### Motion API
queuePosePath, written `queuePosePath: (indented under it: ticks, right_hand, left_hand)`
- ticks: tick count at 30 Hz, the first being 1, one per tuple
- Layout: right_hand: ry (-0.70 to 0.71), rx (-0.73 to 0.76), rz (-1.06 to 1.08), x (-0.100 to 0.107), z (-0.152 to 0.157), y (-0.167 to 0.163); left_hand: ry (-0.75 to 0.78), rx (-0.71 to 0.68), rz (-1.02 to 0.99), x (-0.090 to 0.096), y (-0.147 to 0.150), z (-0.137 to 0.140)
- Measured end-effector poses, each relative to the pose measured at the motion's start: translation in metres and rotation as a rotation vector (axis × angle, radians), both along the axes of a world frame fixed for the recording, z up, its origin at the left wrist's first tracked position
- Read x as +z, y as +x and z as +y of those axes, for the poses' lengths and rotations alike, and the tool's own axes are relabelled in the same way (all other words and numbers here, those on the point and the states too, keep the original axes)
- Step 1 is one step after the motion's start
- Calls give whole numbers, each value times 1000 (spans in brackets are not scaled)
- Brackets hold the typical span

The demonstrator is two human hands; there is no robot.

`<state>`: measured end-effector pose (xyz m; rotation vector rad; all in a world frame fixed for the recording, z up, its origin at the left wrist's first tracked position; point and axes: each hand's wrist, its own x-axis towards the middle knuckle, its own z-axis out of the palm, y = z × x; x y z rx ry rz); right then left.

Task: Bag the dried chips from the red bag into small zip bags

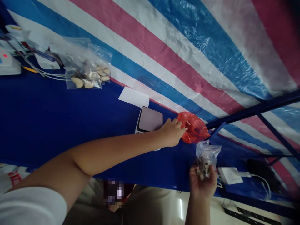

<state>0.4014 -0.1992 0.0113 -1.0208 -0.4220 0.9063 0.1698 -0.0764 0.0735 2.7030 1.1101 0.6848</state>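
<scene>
My left hand (172, 132) reaches across the blue table, its fingers inside the mouth of a red plastic bag (195, 128) that lies against the striped tarp. Whether it holds anything in there is hidden. My right hand (202, 182) is raised near the table's front edge and is closed around a small clear plastic bag (206, 156) with dark bits in it. A small scale with a grey pan (150, 119) sits just left of the red bag, partly behind my left forearm.
A white slip of paper (134, 97) lies beyond the scale. Clear bags of pale slices (87, 73) sit at the far left beside a white device (8, 62) and cables. A white power strip (231, 175) lies at the right. A blue metal frame (257, 109) stands over the striped tarp (164, 47).
</scene>
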Motion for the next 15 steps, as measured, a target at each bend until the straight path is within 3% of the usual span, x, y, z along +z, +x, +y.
queuePosePath:
  ticks: [5, 9, 15]
  right_hand:
    - [59, 39, 59, -3, 3, 7]
    - [83, 63, 113, -2, 3, 5]
    - [35, 27, 48, 8, -2, 4]
  left_hand:
    - [238, -204, 19, -24, 23, 2]
    - [257, -265, 65, -32, 37, 8]
    - [271, -430, 94, -31, 23, -1]
